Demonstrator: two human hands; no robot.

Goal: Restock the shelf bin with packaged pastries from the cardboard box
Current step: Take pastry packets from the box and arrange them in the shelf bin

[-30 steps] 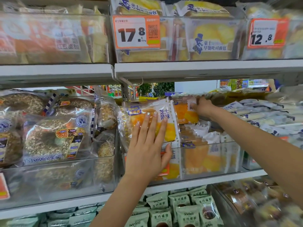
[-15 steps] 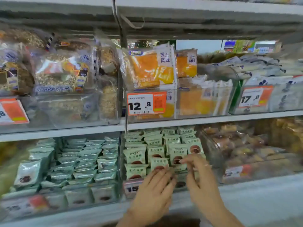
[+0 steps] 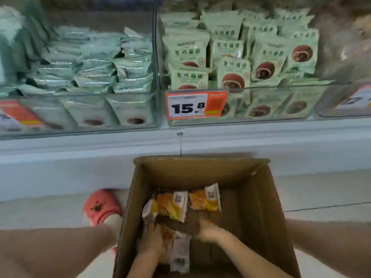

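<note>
The cardboard box [image 3: 202, 197] stands open on the floor [image 3: 321, 193], hard against the base of the shelf [image 3: 80, 157], and its tall brown walls leave only a narrow well to reach into. At the bottom lie packaged pastries [image 3: 172, 205] in orange-and-white wrappers — two plainly readable near the far wall, another pale one [image 3: 180, 255] lying nearer, between the two forearms. The box's near edge is cut off by the frame, so its full depth cannot be made out. Both hands are down inside and blurred. The left hand [image 3: 152, 241] lies over the wrappers at the left wall, fingers pointing downward onto them; whether it grips one cannot be told. The right hand [image 3: 208, 229] sits beside a dark patch mid-box with its fingers curled and hidden — what they touch cannot be told either. Left of the box a foot in a pink slipper [image 3: 101, 207] rests against its wall. Above, a clear shelf bin [image 3: 261, 119] of green packets carries an orange price tag [image 3: 196, 105] reading 15.8; a second bin [image 3: 80, 127] sits to its left, smeared by motion.
</note>
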